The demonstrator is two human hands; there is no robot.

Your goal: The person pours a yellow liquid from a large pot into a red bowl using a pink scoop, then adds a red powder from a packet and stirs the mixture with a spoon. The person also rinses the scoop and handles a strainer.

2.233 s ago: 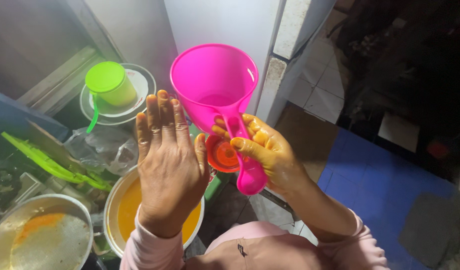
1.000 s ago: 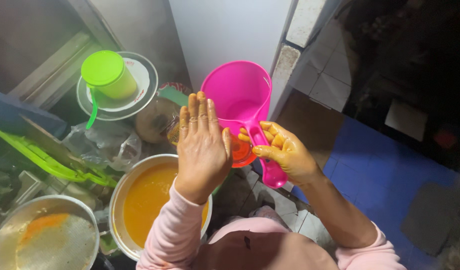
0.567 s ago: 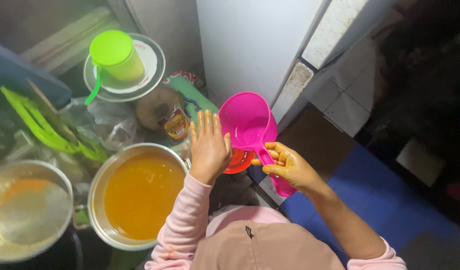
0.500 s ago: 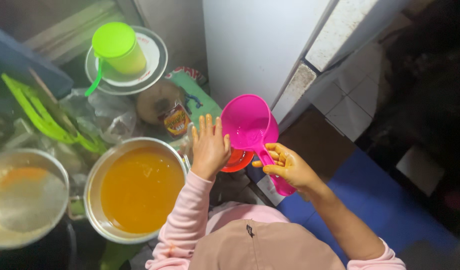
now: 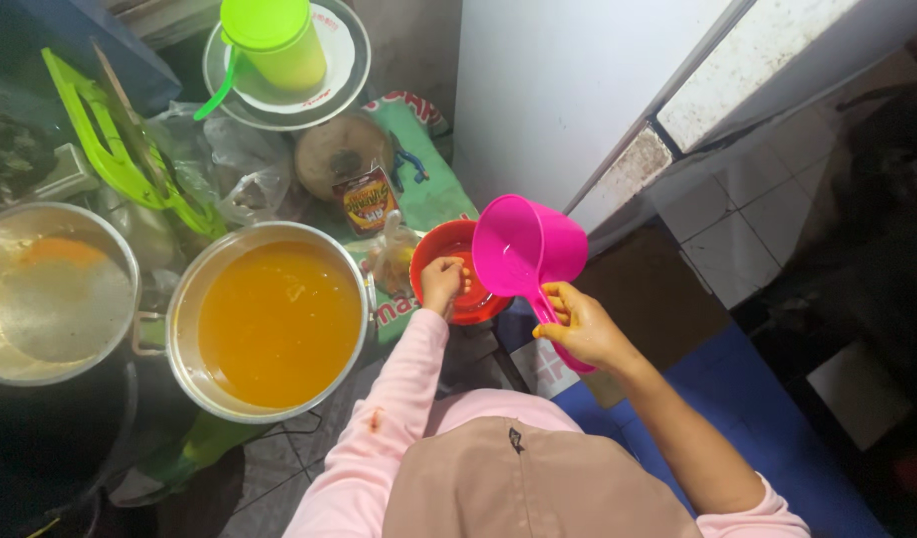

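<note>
— Now, where are the hands?
— Seen from above: the right hand is clamped on the handle of a pink scoop, tilted over an orange bowl. The left hand rests inside that bowl, fingers curled together on nothing I can make out
— And beside them?
— Just left, a steel pot of orange liquid; farther up, a green cup on a plate

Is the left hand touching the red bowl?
Touching. The head view shows the left hand reaching into the red bowl, its fingers resting on the inner surface with no visible gap.
</note>
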